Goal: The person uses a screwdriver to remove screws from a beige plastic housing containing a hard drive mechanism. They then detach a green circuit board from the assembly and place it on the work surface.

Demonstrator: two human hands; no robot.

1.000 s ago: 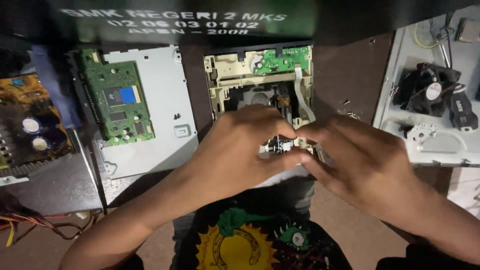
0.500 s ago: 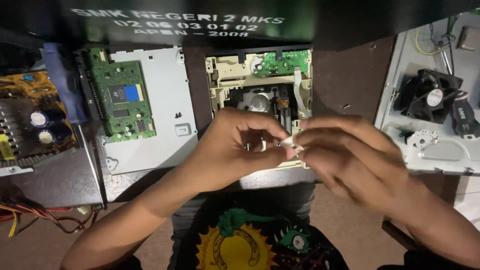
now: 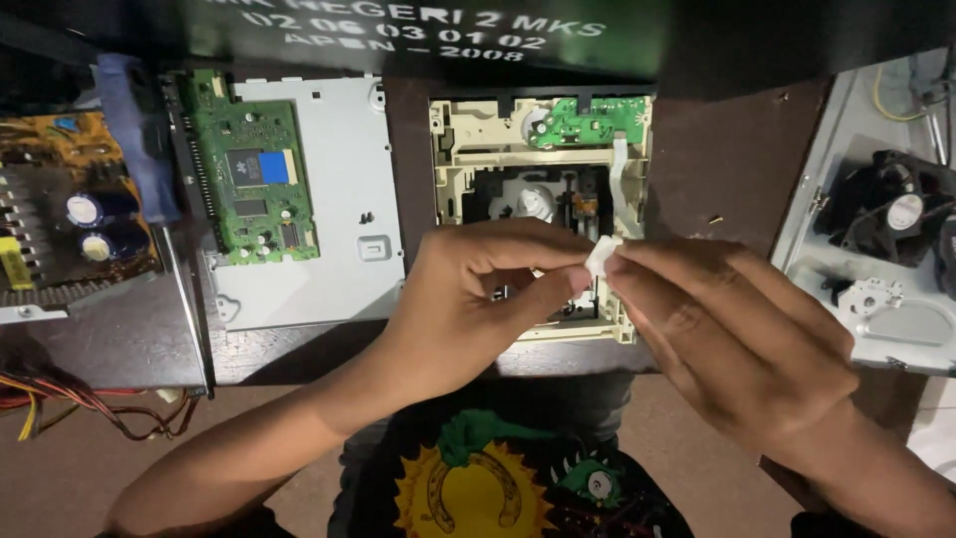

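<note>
Fingers of both hands pinch one small white piece (image 3: 601, 256) above the dark table (image 3: 732, 149). Below it lies the opened beige disc drive (image 3: 478, 169). The left hand (image 3: 468, 299) and the right hand (image 3: 727, 339) meet at this piece.

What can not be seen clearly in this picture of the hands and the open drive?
- Small white piece: fingertips of left hand and right hand cover most of it; shape unclear.
- Beige drive frame: hands hide its lower part.
- Black fan: right edge cuts it.
</note>
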